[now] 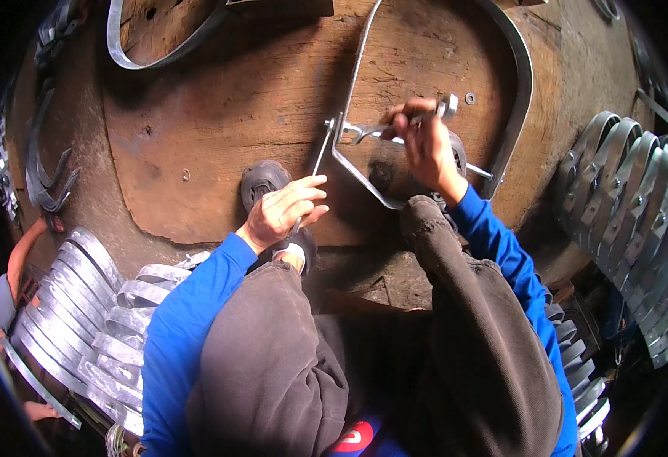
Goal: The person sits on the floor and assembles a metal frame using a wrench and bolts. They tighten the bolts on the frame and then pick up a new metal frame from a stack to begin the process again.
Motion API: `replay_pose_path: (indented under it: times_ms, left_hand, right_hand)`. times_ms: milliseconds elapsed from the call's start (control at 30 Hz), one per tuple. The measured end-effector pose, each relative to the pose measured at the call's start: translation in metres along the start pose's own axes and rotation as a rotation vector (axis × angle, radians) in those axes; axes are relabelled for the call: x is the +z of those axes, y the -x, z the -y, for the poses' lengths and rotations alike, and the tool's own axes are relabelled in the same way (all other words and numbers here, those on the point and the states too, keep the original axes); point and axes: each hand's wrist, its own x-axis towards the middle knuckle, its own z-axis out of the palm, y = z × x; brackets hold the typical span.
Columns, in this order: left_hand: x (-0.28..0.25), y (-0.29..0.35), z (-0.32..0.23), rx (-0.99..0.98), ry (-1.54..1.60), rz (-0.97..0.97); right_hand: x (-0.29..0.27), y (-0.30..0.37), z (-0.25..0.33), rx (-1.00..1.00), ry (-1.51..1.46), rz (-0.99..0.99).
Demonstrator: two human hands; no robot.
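Observation:
A bent flat metal band (523,76) forms a loop on the wooden board. A long threaded bolt (480,171) crosses between its two sides. My left hand (282,209) is closed around a slim metal wrench (321,156), whose far end meets the bolt's end outside the band's left side. Inside the loop, my right hand (430,152) grips another wrench (446,105). Its jaw sits at the bolt near that same side, while its other end sticks up past my fingers. Motion slightly blurs the right fingers. A loose washer (469,98) lies on the board beyond them.
My shoes (265,180) rest on the wooden board (212,129). Another band (168,59) lies far left. Rows of bent bands stand at the left (71,282) and right (623,190). Another person's forearm (26,255) reaches in at the left edge.

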Motion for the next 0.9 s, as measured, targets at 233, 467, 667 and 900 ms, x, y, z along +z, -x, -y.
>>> replay_pose_path:
  times_ms: [233, 467, 667, 900]
  left_hand:
    - [-0.004, 0.001, 0.003, 0.014, -0.028, 0.06]
    - [0.003, -0.004, -0.001, -0.01, 0.011, 0.055]
    - [0.012, 0.019, 0.01, 0.03, 0.034, 0.184]
    - [0.031, 0.025, 0.003, -0.067, 0.126, 0.064]
  right_hand:
    - [0.011, 0.018, 0.011, -0.308, 0.255, 0.565]
    - [0.046, 0.034, -0.016, -0.656, 0.655, 0.735]
    - [0.041, 0.019, 0.002, -0.5, 0.569, 0.753]
    - [0.047, 0.002, 0.003, -0.317, 0.523, 0.337]
